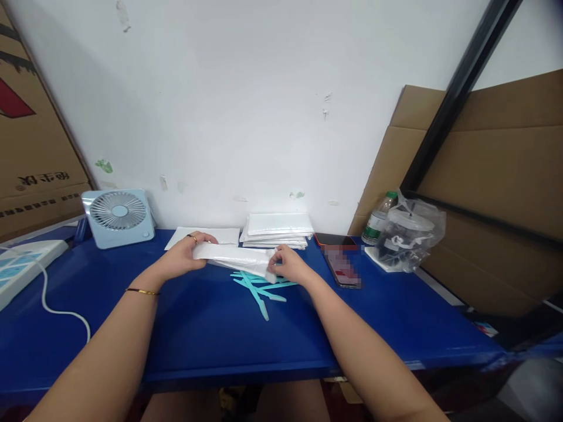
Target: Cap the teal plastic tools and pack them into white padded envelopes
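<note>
A white padded mailer (235,255) is held up off the table between both hands. My left hand (187,255) grips its left end, thumb below and fingers above. At the right end, the fingers of my right hand (288,264) pinch the mailer's edge, which looks crumpled there. Several turquoise plastic sticks with paler tips, like eyebrow razors (259,293), lie crossed on the blue table (211,334) just below and partly behind the mailer. Behind my hands, a stack of white mailers (278,225) rests against the wall, and another flat white mailer (176,235) lies left of it.
A light blue fan (118,217) stands at the back left, near a white power strip (26,266) with a cable. On the right are two phones (341,266), a green-capped bottle (377,220) and a plastic-bagged container (407,237). Cardboard (497,176) and a black metal post flank the right side.
</note>
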A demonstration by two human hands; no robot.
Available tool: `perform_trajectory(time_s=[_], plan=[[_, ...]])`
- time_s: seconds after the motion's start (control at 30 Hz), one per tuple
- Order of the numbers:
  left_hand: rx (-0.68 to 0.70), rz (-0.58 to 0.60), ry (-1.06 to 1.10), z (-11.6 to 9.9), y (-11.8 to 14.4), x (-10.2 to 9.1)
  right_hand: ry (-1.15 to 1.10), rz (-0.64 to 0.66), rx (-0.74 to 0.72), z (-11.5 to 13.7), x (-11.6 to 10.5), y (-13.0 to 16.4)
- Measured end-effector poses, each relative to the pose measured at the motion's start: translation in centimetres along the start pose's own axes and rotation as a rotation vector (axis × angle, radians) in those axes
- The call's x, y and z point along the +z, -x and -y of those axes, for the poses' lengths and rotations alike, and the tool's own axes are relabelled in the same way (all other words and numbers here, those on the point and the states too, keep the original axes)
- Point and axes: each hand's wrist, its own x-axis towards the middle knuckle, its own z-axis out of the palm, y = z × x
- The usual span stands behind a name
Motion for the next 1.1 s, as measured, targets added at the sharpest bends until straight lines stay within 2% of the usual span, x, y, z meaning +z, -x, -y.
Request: perform_trajectory(time_s=[0.1, 0.17, 0.23, 0.27, 0.33, 0.37, 0.43, 0.47, 0.53, 0.6, 0.67, 0.87, 0.93, 1.0, 1.1], plan=[[-0.062, 0.009, -0.247, 3.4, 1.0, -1.4, 0.011, 0.022, 0.070, -1.0, -1.7, 0.2], [-0.224, 0.025, -0.401, 5.3, 1.9, -2.3, -0.015, 0.049, 0.121, -2.0, -2.7, 0.3], [-0.359, 0.000, -0.516, 5.8, 2.6, -2.6, -0.050, 0.036, 0.146, -2.9, -3.5, 0.4], [-0.383, -0.023, -0.540, 5.3, 2.8, -2.5, -0.068, 0.024, 0.155, -3.3, -3.8, 0.4], [-0.265, -0.059, -0.498, 2.9, 2.5, -1.4, -0.117, 0.010, 0.178, -3.8, -4.3, 0.5], [-0.142, -0.023, -0.427, 1.3, 2.2, -0.5, -0.150, 0.007, 0.188, -4.0, -4.6, 0.5], [0.133, 0.154, -0.257, -2.3, 0.9, 1.9, -0.225, 0.003, 0.194, -4.4, -5.0, 0.7], [0.223, 0.222, -0.218, -4.0, 0.2, 3.2, -0.263, -0.004, 0.189, -4.5, -5.1, 0.8], [0.295, 0.274, -0.227, -6.4, -1.3, 5.8, -0.331, -0.019, 0.181, -4.9, -5.3, 0.9], [0.296, 0.292, -0.237, -7.7, -2.3, 7.6, -0.386, -0.029, 0.182, -5.1, -5.3, 1.0], [0.306, 0.302, -0.228, -8.2, -2.6, 8.6, -0.420, -0.023, 0.198, -5.2, -5.3, 0.9], [0.403, 0.358, -0.107, -9.3, -0.3, 8.4, -0.475, 0.003, 0.252, -4.3, -5.1, 0.8], [0.408, 0.324, -0.116, -9.1, 0.0, 7.8, -0.476, 0.011, 0.247, -4.2, -5.0, 0.8], [0.346, 0.205, -0.200, -7.8, -0.2, 7.0, -0.470, 0.009, 0.236, -4.1, -5.0, 0.8], [0.091, -0.023, -0.407, -4.4, -0.5, 5.7, -0.455, -0.014, 0.231, -4.1, -5.0, 0.8]])
